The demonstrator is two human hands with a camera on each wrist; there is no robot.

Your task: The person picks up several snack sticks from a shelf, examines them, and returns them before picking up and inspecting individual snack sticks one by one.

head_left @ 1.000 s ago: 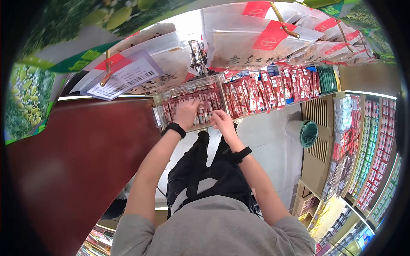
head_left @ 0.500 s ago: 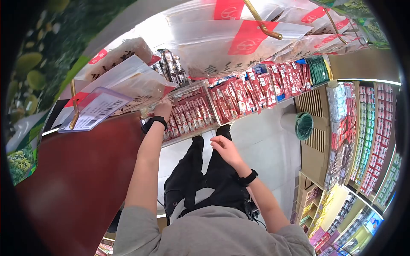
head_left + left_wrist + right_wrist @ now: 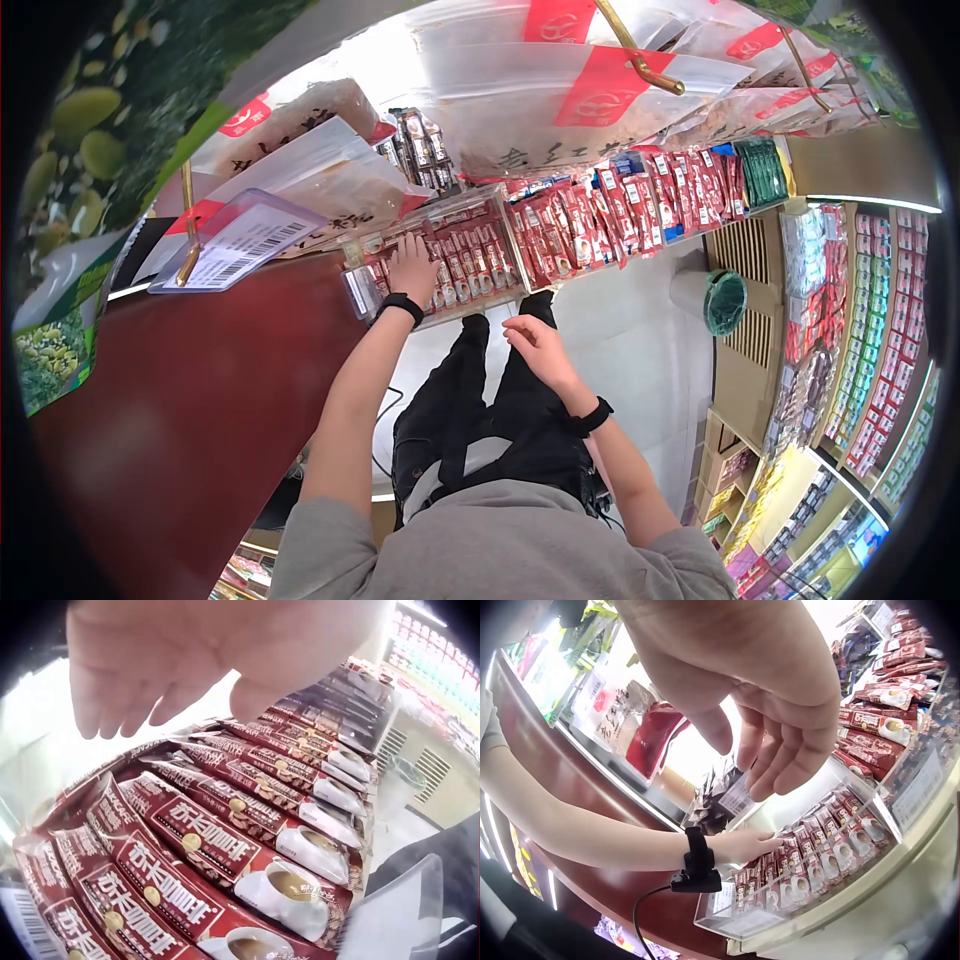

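In the head view my left hand [image 3: 413,272] lies over the left part of a clear bin holding a row of red coffee sachets [image 3: 470,262]. Its fingers are extended; the left wrist view shows the hand [image 3: 217,660] above the upright sachets [image 3: 202,840], and whether it touches them I cannot tell. My right hand [image 3: 540,350] hangs in front of the bin, away from the sachets, holding nothing. Loosely bent fingers show on that hand [image 3: 742,697] in the right wrist view, with the sachets [image 3: 829,844] standing in the bin beyond.
Clear bags [image 3: 490,110] hang on metal hooks above the bins. More red packets [image 3: 590,225] fill the bin at the right. A dark red surface [image 3: 200,400] is on the left, a bin with a green liner [image 3: 724,303] on the right, and shelves beyond.
My left hand moved left to the bin's far end, then slightly back right over the sachets, its fingers now spread. My right hand drew back from the bin toward my body.
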